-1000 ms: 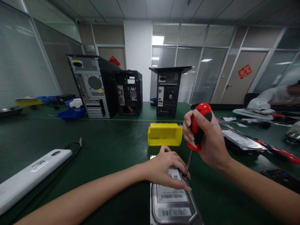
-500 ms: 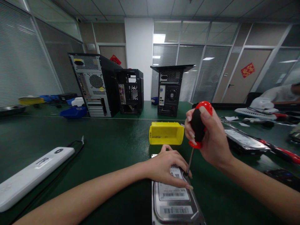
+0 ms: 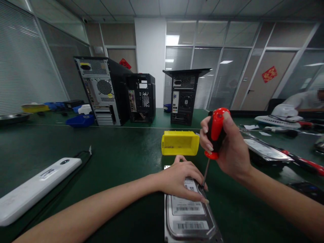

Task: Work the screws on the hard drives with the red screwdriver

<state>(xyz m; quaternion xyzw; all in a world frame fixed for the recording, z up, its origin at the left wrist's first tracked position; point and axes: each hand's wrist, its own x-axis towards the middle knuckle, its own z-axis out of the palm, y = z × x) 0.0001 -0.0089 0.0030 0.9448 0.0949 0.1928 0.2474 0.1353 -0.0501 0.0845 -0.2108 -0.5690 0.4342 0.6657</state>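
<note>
Silver hard drive (image 3: 189, 214) flat on the green table (image 3: 126, 148), left hand (image 3: 182, 177) spread across its far part, right hand (image 3: 231, 146) wrapped round a red-and-black screwdriver (image 3: 217, 130), tip down at the drive's right edge beside the left fingertips (image 3: 205, 186)

An office serving as a computer workshop surrounds me, with glass partitions (image 3: 209, 33), blinds (image 3: 24, 64) and a panelled ceiling (image 3: 146, 7) enclosing the room. Computer cases (image 3: 117, 91) stand along the green table (image 3: 124, 145), where my left hand (image 3: 183, 177) rests on a hard drive (image 3: 188, 217) and my right hand (image 3: 234, 152) grips a screwdriver (image 3: 216, 131).
</note>
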